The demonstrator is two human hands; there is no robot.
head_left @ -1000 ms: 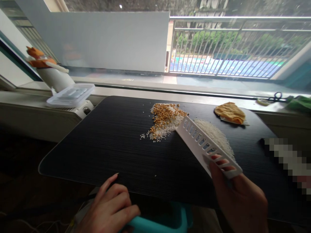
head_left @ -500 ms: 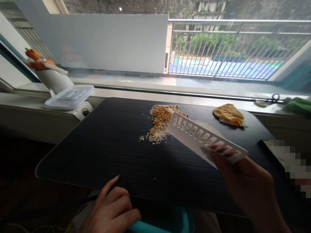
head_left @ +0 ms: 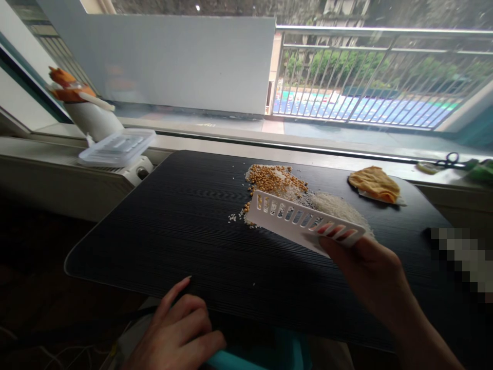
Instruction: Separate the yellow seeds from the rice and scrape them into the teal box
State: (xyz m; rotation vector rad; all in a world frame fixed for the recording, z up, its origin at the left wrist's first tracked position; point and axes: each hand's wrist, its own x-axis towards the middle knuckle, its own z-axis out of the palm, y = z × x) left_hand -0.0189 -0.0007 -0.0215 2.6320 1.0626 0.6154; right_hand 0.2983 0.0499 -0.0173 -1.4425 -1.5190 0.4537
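My right hand (head_left: 365,272) grips one end of a white slotted plastic divider (head_left: 296,220), held on edge across the black ribbed table (head_left: 192,231). Its far end rests at the near-left side of a pile of yellow beans (head_left: 273,180) mixed with white rice (head_left: 339,205). The rice spreads to the right behind the divider. My left hand (head_left: 177,329) lies at the table's near edge, fingers curled over a teal object (head_left: 246,362) below; its index finger points forward onto the edge.
A crumpled yellow cloth (head_left: 375,184) lies at the table's far right. A clear plastic lid (head_left: 117,146) and a white figure with orange top (head_left: 82,108) sit on the left sill. Scissors (head_left: 449,160) lie on the right sill. A window and railing stand behind.
My right hand has swung the divider leftward and lower, from beside the rice pile to the near-left side of the beans. Left hand has stayed put.
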